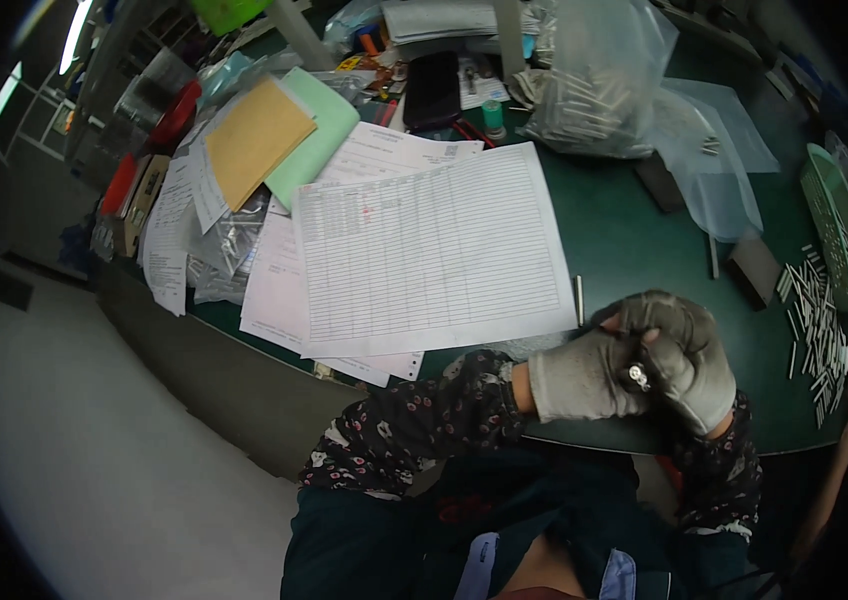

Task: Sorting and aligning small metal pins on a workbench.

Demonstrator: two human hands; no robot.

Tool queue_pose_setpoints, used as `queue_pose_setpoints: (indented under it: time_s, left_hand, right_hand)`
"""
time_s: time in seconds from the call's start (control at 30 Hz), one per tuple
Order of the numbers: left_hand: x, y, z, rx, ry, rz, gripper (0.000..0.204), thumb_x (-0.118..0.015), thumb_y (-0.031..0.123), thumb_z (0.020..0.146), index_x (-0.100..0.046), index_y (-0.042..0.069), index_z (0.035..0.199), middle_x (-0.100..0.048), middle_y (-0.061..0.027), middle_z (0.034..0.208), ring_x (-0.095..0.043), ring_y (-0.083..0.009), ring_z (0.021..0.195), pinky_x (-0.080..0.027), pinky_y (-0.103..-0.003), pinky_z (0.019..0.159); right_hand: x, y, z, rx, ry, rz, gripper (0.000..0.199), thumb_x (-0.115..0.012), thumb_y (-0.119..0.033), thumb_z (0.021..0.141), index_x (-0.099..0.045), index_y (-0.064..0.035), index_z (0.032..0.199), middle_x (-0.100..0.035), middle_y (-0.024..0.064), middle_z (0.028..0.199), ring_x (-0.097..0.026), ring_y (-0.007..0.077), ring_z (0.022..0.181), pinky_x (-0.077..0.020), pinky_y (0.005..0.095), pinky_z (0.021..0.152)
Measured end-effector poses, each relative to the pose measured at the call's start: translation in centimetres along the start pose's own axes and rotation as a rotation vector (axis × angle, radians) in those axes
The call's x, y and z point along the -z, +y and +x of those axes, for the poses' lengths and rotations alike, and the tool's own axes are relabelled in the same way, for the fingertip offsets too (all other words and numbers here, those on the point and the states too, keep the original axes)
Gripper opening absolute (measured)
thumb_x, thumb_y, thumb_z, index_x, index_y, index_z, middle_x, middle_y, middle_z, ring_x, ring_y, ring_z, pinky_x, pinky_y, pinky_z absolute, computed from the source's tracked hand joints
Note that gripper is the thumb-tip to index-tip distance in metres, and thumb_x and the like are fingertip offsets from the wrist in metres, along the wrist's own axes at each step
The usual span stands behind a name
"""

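Observation:
My hands are together just above the near edge of the green table, both in greyish work gloves with some bare fingertips showing. My left hand (pixel 584 378) is closed and pressed against my right hand (pixel 689 355), which is curled into a fist. Between them shows the bright round end of a small metal part (pixel 638 376); the rest of it is hidden by the gloves. A single metal pin (pixel 579 300) lies on the table just beyond my left hand, beside a printed sheet with a ruled table (pixel 434 260).
At the right, a heap of metal pins (pixel 819 335) lies by a green plastic basket (pixel 834 220) and a dark block (pixel 754 272). Behind are a clear bag of pins (pixel 594 100) and a black phone (pixel 432 90). Papers and envelopes (pixel 259 140) cover the left. Another person's arm (pixel 839 460) shows at far right.

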State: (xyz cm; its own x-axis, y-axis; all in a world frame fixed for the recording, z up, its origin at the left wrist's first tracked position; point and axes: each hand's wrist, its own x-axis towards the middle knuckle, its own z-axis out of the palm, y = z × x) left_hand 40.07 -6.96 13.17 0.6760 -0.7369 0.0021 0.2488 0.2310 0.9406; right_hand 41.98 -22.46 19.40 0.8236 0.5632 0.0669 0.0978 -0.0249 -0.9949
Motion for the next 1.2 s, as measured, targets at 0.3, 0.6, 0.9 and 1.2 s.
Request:
queue_pose_setpoints:
  time_s: [0.3,0.6,0.9,1.2]
  left_hand:
    - [2.0,0.5,1.1,-0.225,0.555,0.117,0.034,-0.066,-0.008,0.078,-0.055,0.008,0.105,-0.057,0.0039,0.089,-0.056,-0.0057,0.081,-0.05,-0.021,0.073]
    - [2.5,0.5,1.4,-0.331,0.663,0.329,0.03,-0.068,-0.001,0.078,-0.051,0.009,0.101,-0.054,0.004,0.09,-0.052,-0.0063,0.082,-0.046,-0.021,0.073]
    - [4.2,-0.9,1.6,-0.403,0.691,0.564,0.04,-0.065,-0.005,0.074,-0.049,0.008,0.108,-0.055,0.0005,0.095,-0.053,-0.0105,0.087,-0.046,-0.023,0.079]
    - [4.4,-1.2,1.5,-0.433,0.664,0.565,0.043,-0.062,-0.01,0.073,-0.05,0.008,0.11,-0.054,0.002,0.097,-0.053,-0.0091,0.088,-0.046,-0.022,0.079]
  right_hand:
    - [1.7,1.8,0.8,0.363,0.497,-0.162,0.023,-0.063,-0.021,0.087,-0.063,0.0013,0.091,-0.065,0.0116,0.088,-0.061,0.0219,0.083,-0.0477,0.0324,0.075]
    - [1.2,2.6,1.0,0.589,0.406,-0.583,0.009,-0.063,-0.006,0.076,-0.06,-0.0016,0.084,-0.063,0.0097,0.079,-0.06,0.0267,0.076,-0.0457,0.0365,0.072]
    - [1.2,3.0,1.6,0.566,0.335,-0.652,0.014,-0.065,-0.011,0.074,-0.061,-0.0025,0.084,-0.06,0.0125,0.074,-0.057,0.0319,0.071,-0.0449,0.0393,0.069]
    - [1.2,3.6,1.8,0.583,0.333,-0.649,0.013,-0.065,-0.013,0.076,-0.061,-0.0028,0.083,-0.06,0.0129,0.073,-0.057,0.0328,0.07,-0.0449,0.0398,0.068]
